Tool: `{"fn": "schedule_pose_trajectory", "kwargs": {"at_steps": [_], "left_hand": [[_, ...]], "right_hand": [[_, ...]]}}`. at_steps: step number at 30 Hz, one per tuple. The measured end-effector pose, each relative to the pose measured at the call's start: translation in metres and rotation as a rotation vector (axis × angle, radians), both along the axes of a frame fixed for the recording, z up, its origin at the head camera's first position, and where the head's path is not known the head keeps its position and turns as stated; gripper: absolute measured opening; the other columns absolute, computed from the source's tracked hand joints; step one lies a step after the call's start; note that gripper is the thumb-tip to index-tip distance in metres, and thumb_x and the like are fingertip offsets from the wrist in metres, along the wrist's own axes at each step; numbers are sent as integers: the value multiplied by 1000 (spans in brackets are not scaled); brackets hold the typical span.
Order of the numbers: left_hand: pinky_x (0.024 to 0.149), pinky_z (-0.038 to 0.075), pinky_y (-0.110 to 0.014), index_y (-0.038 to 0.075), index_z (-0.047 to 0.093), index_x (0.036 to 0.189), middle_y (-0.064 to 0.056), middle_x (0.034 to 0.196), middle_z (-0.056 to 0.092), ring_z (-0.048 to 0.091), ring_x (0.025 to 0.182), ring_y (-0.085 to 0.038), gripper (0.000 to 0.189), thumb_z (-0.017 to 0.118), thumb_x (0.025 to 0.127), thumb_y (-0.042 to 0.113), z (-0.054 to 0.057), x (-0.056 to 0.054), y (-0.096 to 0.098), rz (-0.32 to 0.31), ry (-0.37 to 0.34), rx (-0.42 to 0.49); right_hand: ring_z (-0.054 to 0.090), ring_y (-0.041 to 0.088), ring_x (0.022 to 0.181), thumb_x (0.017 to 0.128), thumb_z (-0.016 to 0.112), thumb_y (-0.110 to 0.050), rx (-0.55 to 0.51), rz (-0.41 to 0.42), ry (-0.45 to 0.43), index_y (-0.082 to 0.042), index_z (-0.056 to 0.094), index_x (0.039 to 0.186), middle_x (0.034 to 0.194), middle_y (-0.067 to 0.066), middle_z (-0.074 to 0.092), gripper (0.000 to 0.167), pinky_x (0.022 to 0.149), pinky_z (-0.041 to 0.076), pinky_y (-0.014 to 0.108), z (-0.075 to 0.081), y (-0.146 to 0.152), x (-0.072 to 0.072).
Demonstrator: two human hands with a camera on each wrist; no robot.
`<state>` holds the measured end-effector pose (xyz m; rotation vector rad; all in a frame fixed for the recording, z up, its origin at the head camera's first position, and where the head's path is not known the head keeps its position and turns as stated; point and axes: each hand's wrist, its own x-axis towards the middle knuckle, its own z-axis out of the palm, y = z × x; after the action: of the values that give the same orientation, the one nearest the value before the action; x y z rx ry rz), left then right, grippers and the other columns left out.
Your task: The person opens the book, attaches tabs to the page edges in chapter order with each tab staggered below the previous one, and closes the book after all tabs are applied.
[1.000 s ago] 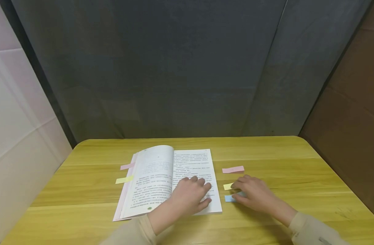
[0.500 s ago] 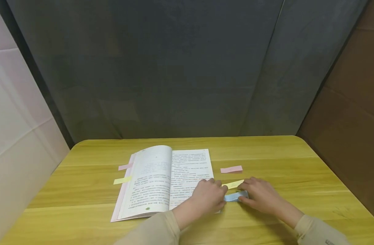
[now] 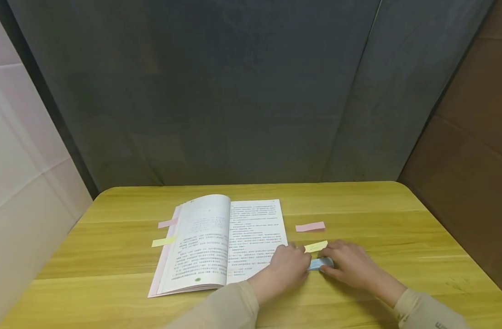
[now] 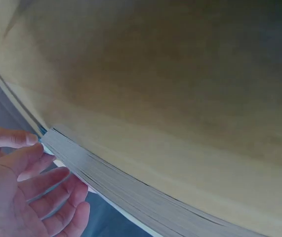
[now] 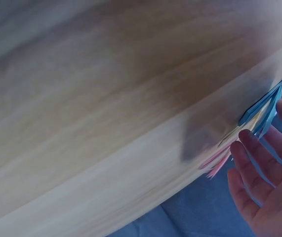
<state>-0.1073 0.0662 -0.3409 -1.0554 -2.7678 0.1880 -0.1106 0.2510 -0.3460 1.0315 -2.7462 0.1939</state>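
Observation:
A narrow pad of blue sticky notes [image 3: 319, 263] lies just right of an open book [image 3: 256, 226]. My left hand [image 3: 289, 265] pinches the pad's left end, beside the book's lower right edge. At the pad's right end, my right hand [image 3: 349, 261] pinches with thumb and index finger. In the right wrist view the blue notes [image 5: 259, 113] fan apart, some lifted from the rest near my right hand [image 5: 271, 180]. The left wrist view shows my left hand [image 4: 47, 192] by the book's page edge [image 4: 131, 192]. A yellow sticky-note pad [image 3: 315, 246] lies just beyond the blue one.
A pink sticky-note pad [image 3: 310, 226] lies farther back. From the book's left side stick out a pink tab [image 3: 166, 224] and a yellow tab [image 3: 162, 242]. The wooden table [image 3: 370, 214] ends at a dark curtain [image 3: 234, 114] behind.
My left hand has moved right, off the book's page, to the blue pad's left end. The yellow pad has turned slightly askew. My right hand stays at the pad's right end.

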Motion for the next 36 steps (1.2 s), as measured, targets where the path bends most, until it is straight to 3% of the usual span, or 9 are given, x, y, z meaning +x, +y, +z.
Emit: {"fn": "schedule_pose_trajectory", "kwargs": {"at_steps": [9, 21, 36], "left_hand": [[45, 38, -25, 20, 64, 74, 5, 72, 52, 46, 63, -11, 8, 61, 78, 26, -5, -2, 5, 15, 25, -44], [45, 38, -22, 25, 66, 80, 6, 75, 53, 47, 64, -9, 4, 64, 77, 26, -12, -9, 9, -33, 127, -90], [45, 39, -22, 20, 63, 86, 6, 77, 53, 47, 66, -9, 9, 63, 77, 23, -11, -10, 12, 0, 100, -54]], "right_hand": [[41, 4, 63, 74, 68, -29, -6, -6, -37, -15, 65, 88, 79, -10, 55, 19, 46, 33, 21, -1, -1, 1], [41, 5, 65, 74, 68, -35, -1, -13, -42, -17, 64, 86, 79, -12, 52, 21, 48, 34, 22, -2, 1, -2], [49, 10, 73, 75, 64, -43, 12, -24, -64, -18, 65, 88, 86, -8, 55, 28, 52, 39, 26, -1, 4, -1]]}}
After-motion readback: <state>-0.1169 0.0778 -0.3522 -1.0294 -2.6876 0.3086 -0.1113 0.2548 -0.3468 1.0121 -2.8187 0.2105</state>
